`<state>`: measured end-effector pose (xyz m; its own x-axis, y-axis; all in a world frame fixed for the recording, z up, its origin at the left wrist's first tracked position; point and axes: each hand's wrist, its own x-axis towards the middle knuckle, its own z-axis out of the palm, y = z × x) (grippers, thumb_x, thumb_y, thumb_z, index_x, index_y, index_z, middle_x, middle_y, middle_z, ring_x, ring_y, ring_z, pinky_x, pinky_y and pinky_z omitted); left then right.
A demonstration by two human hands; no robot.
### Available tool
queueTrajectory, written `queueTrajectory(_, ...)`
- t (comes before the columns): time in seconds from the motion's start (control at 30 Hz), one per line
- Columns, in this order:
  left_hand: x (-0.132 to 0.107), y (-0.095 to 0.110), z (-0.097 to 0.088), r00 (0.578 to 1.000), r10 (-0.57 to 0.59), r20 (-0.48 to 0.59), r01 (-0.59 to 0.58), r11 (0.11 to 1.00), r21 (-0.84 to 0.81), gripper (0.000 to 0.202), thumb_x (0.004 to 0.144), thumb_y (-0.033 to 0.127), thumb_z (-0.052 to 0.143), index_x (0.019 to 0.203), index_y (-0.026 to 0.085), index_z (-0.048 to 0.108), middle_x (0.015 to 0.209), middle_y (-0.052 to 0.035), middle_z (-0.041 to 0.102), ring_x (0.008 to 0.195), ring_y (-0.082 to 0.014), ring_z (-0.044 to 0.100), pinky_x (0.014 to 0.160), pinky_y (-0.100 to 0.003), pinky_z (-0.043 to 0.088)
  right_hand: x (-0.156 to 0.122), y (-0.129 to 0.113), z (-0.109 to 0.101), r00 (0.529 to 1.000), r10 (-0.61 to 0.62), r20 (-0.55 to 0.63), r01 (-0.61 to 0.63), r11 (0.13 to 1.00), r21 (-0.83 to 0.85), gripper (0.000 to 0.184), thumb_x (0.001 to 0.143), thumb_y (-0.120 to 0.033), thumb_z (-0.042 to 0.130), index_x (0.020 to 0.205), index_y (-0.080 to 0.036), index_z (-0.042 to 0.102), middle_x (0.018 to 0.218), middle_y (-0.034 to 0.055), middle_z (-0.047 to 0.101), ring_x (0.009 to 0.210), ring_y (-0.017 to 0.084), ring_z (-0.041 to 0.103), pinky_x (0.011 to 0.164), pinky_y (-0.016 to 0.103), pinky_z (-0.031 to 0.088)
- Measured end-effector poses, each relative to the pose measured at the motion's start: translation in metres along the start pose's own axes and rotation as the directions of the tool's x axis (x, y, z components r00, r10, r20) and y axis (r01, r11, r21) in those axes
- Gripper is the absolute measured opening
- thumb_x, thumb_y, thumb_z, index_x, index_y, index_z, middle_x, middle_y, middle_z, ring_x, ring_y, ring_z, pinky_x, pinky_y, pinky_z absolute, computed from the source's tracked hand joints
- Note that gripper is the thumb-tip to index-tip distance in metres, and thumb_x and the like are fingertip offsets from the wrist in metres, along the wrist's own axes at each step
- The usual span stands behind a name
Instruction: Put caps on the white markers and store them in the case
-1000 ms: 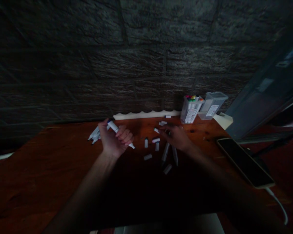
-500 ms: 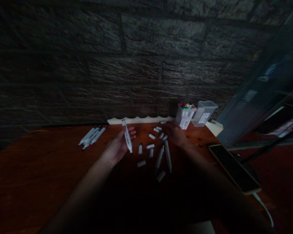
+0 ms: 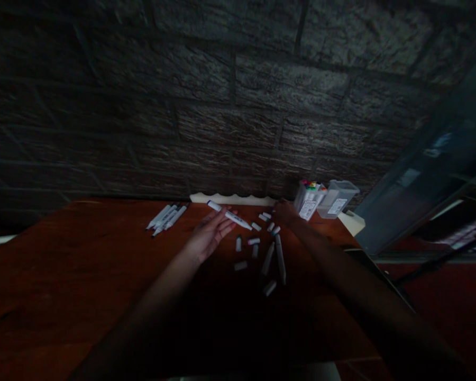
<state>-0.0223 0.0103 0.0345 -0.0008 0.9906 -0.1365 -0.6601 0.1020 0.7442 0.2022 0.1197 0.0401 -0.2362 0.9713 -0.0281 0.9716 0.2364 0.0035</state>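
My left hand (image 3: 209,234) is closed on a white marker (image 3: 238,219), held above the table with its dark-blue end up to the left and its pale tip down to the right. My right hand (image 3: 285,212) reaches to the back of the table by the pale wavy strip, its fingertips pinched together in shadow. What they hold, if anything, is too dark to make out. Loose marker caps lie between my hands, among them a green-ended cap (image 3: 256,226) and a pink-ended cap (image 3: 254,241). Two uncapped-looking markers (image 3: 281,260) lie nearer me in shadow.
Several white markers (image 3: 167,218) lie grouped at left. A clear box of markers (image 3: 310,201) and another clear box (image 3: 337,200) stand at the back right. The wavy strip (image 3: 238,200) runs along the brick wall. A phone (image 3: 371,270) is partly behind my right arm.
My left hand has tipped the marker from near upright to slanting, its tip now pointing right. My right hand has reached farther back toward the strip. The camera view has shifted.
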Motion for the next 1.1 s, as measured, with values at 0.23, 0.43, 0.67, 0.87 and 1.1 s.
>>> queueTrajectory(0.23,-0.002,-0.004,0.0,0.995,0.049,0.084,-0.046,0.998,-0.034,0.012,0.09,0.013,0.058,0.088,0.011,0.07,0.101,-0.0101,0.075,0.092,-0.0161,0.071,0.09,-0.028,0.054,-0.078,0.003,0.0,0.91,0.015,-0.414,0.255,0.768,0.588,0.041,0.098,-0.037,0.036,0.128,-0.016,0.054,0.106,0.0106,0.07,0.089,0.018,0.067,0.074,0.029,0.052)
queueTrajectory(0.43,-0.004,-0.009,0.003,0.99,0.076,0.121,-0.076,0.997,-0.007,0.011,0.089,0.015,0.061,0.091,0.011,0.07,0.106,-0.0102,0.074,0.099,-0.0171,0.069,0.094,-0.028,0.052,-0.116,-0.012,0.026,0.951,0.075,-0.3,0.292,0.1,0.951,0.032,0.077,-0.043,0.07,0.101,-0.022,0.07,0.091,0.0039,0.073,0.083,0.019,0.067,0.073,0.032,0.053)
queueTrajectory(0.67,-0.005,-0.011,0.006,0.988,0.087,0.131,-0.093,0.995,0.037,0.012,0.089,0.016,0.06,0.093,0.012,0.071,0.11,-0.0096,0.073,0.104,-0.0182,0.067,0.097,-0.03,0.051,-0.112,-0.019,0.024,0.965,0.076,-0.251,0.254,-0.042,0.966,0.027,0.073,-0.038,0.075,0.097,-0.025,0.072,0.091,0.0013,0.075,0.087,0.02,0.068,0.075,0.034,0.055)
queueTrajectory(0.87,-0.006,-0.019,0.005,0.979,0.06,0.197,-0.072,0.996,0.055,0.008,0.084,0.017,0.067,0.088,0.012,0.072,0.108,-0.0096,0.073,0.107,-0.0196,0.066,0.102,-0.032,0.048,-0.115,-0.018,0.022,0.973,0.037,-0.227,0.23,-0.091,0.969,0.026,0.07,-0.037,0.077,0.092,-0.024,0.073,0.086,0.0007,0.075,0.081,0.018,0.07,0.07,0.032,0.056)
queueTrajectory(1.1,-0.012,-0.021,0.009,0.978,0.17,0.123,-0.195,0.952,0.235,0.029,0.067,0.015,0.081,0.095,0.015,0.07,0.079,-0.0042,0.074,0.07,-0.0153,0.071,0.073,-0.026,0.057,-0.116,-0.016,0.02,0.983,0.052,-0.174,0.175,-0.027,0.984,0.029,0.073,-0.045,0.072,0.088,-0.02,0.069,0.08,0.0025,0.075,0.059,0.015,0.067,0.051,0.025,0.049)
